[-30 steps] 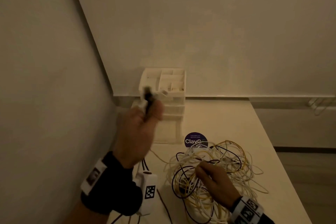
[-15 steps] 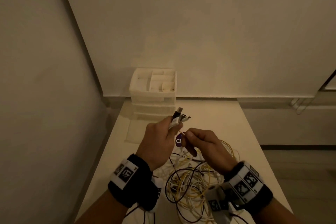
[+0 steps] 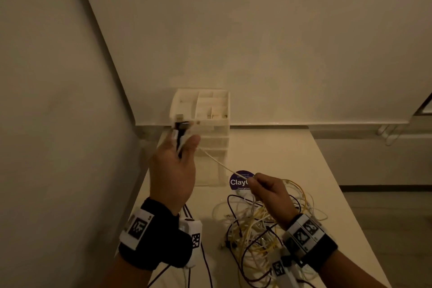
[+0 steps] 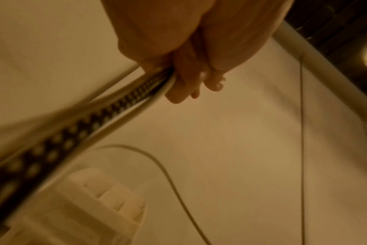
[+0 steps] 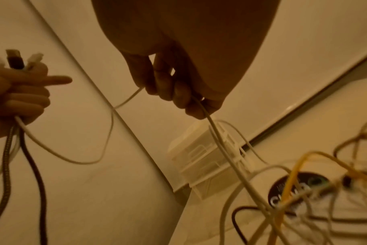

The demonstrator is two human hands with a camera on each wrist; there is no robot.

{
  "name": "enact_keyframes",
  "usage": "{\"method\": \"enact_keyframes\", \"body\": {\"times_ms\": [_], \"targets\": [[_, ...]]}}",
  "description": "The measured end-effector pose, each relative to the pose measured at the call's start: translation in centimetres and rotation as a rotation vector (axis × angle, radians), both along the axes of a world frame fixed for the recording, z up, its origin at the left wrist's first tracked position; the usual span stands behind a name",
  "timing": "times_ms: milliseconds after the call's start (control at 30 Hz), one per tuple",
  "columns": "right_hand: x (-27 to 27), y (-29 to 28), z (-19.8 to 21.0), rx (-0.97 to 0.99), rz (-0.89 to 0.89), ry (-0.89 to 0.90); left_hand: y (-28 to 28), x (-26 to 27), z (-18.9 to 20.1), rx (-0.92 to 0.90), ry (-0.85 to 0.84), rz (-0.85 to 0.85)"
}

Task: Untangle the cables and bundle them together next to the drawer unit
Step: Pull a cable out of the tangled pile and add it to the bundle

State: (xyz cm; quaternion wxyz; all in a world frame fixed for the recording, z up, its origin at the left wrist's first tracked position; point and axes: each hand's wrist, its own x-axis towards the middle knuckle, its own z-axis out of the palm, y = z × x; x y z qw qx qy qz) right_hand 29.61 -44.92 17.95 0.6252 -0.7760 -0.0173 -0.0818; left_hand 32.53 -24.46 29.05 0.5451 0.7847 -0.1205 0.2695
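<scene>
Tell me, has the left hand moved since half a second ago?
Yes. The left hand, gripping the cable ends, has risen and gone left: it now overlaps the drawer unit, whereas before it was below the unit, close to the right hand.

A pale table [image 3: 292,152] is set into the corner of two walls. On it are stood a white drawer unit [image 3: 210,128] at the back, a round purple sticker [image 3: 238,181] and a tangled heap of cables [image 3: 254,224].

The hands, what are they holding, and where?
Left hand grips several cables just below their plugs. Right hand pinches one white cable along its length, above the tangle.
</scene>
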Motion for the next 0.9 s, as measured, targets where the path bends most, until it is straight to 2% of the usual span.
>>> {"method": "enact_keyframes", "body": {"times_ms": [133, 233, 433, 533, 633, 700, 800, 900], "targets": [[0.8, 0.0, 3.2, 0.010, 0.116, -0.041, -2.5, -1.2, -1.4, 0.333, 0.065, -0.344], [1.6, 0.0, 5.8, 0.066, 0.179, -0.047, -4.1, -0.6, -3.1, 0.469, 0.061, -0.319], [1.0, 0.0, 7.2, 0.168, 0.254, -0.052, -5.1, 0.3, -1.3, 0.356, -0.050, -0.198], [0.5, -0.1, 5.5, 0.102, 0.224, -0.054, -4.3, 0.4, 0.3, 0.219, -0.089, -0.096], [-0.2, -0.6, 1.9, 0.046, 0.151, 0.023, -2.3, 1.7, 1.8, 0.063, -0.087, 0.000], [-0.4, -0.7, 0.2, 0.014, 0.095, 0.041, -1.1, 3.0, 1.8, 0.055, -0.059, 0.041], [-0.2, -0.3, 0.2, -0.015, 0.051, 0.017, -0.3, 3.4, 1.1, 0.064, -0.006, 0.058], [0.1, -0.4, 1.3, -0.018, 0.020, -0.013, -1.1, 1.8, 0.6, 0.118, -0.021, -0.048]]}}
